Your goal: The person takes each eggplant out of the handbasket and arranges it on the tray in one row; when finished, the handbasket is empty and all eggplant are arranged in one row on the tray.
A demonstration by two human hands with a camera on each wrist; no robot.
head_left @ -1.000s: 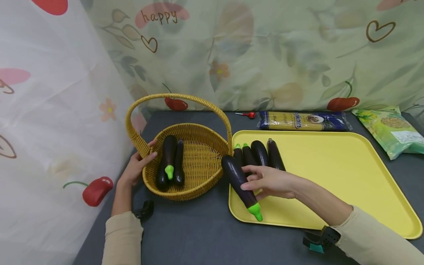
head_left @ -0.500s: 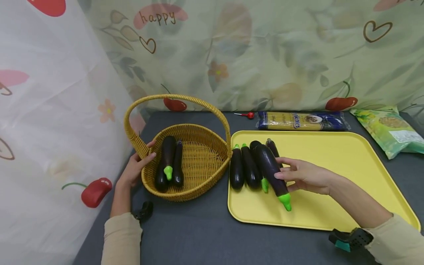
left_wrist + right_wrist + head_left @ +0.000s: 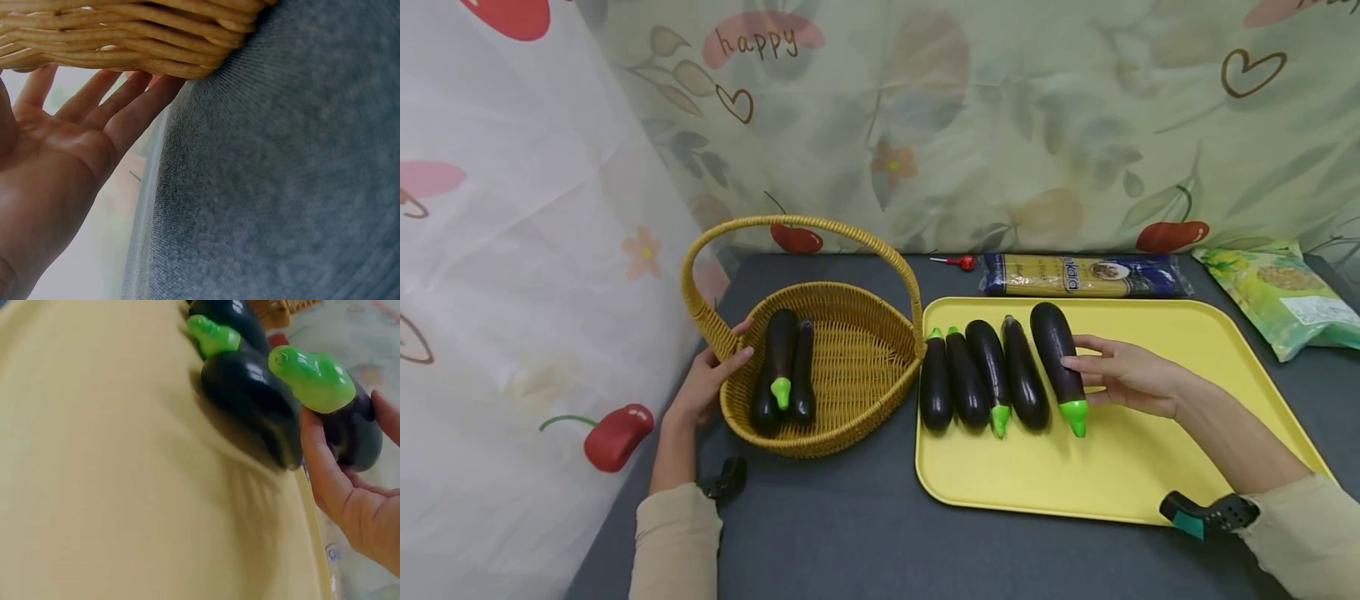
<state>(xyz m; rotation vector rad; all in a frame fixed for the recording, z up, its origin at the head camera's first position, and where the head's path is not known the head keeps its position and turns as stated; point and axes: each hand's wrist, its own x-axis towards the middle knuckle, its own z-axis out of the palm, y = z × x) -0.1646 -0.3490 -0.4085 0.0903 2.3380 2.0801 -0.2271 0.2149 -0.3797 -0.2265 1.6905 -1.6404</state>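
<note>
The left hand (image 3: 703,383) rests against the basket (image 3: 857,358), left of the tray (image 3: 985,475), its fingers spread and nearly straight, seemingly to steady it. Over the tray, the right hand (image 3: 1127,375) pinches an eggplant (image 3: 1055,346) by its sides, thumb and fingers parted just its width, probably for easy lowering. Count: one eggplant held, four eggplants (image 3: 1026,375) on the tray, three visible in the one basket.
</note>
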